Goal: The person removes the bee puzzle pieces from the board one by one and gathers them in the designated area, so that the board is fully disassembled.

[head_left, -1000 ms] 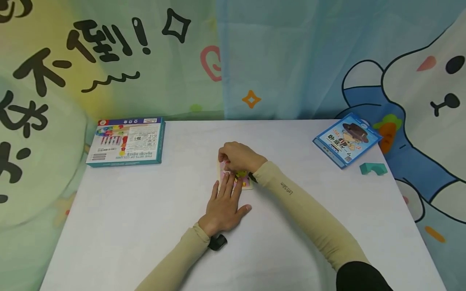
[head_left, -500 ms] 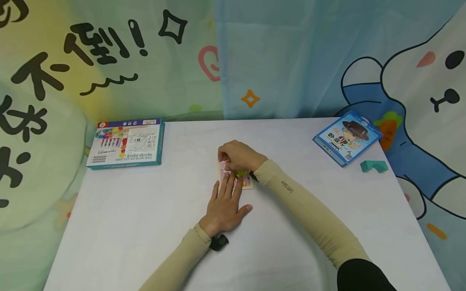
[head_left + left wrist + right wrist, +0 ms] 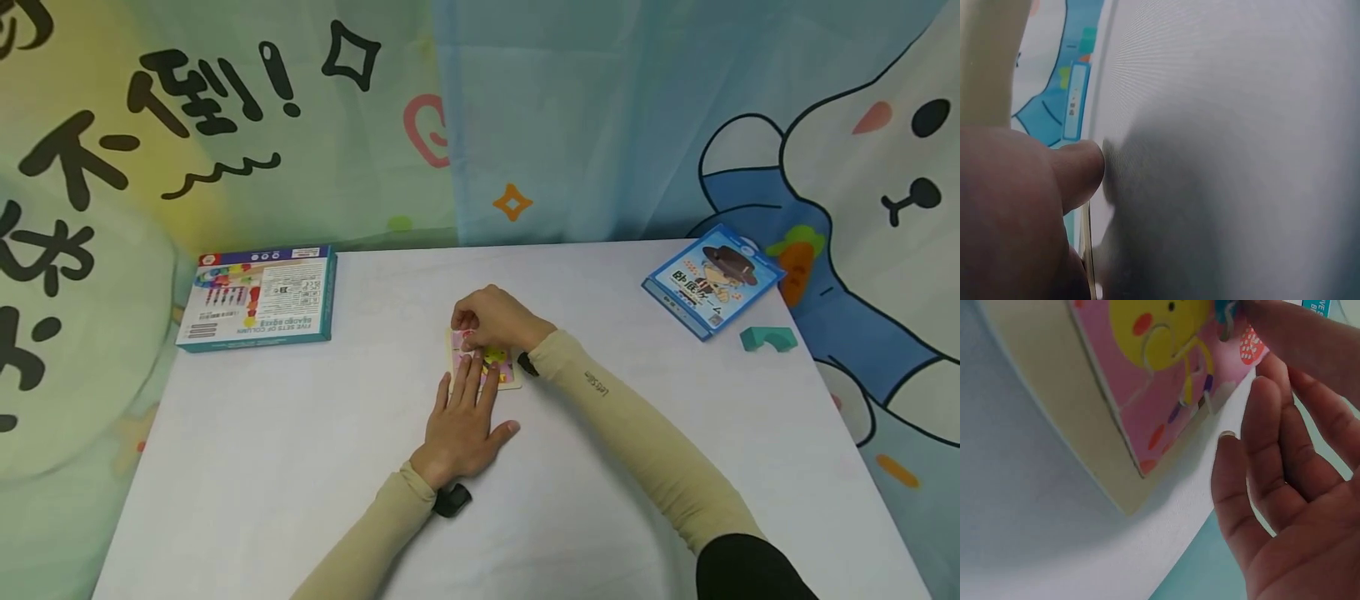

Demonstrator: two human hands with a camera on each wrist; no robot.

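Observation:
A small jigsaw puzzle with a cream border lies flat at mid-table. In the right wrist view its pink picture shows a yellow figure crossed by piece seams. My left hand lies palm down, its straight fingers resting on the puzzle's near edge. Over the far part arches my right hand, thumb and forefinger pinching at a pink puzzle piece. Its other fingers curl loosely in the right wrist view. Both hands cover much of the puzzle. The left wrist view shows mostly the thumb and the tabletop.
A flat game box lies at the back left of the white table. Toward the back right are a blue box and a green arch block. A printed curtain hangs behind the table.
The head view has shifted slightly. My right hand stays over the puzzle's far part with hardly any movement, and my left hand stays in place.

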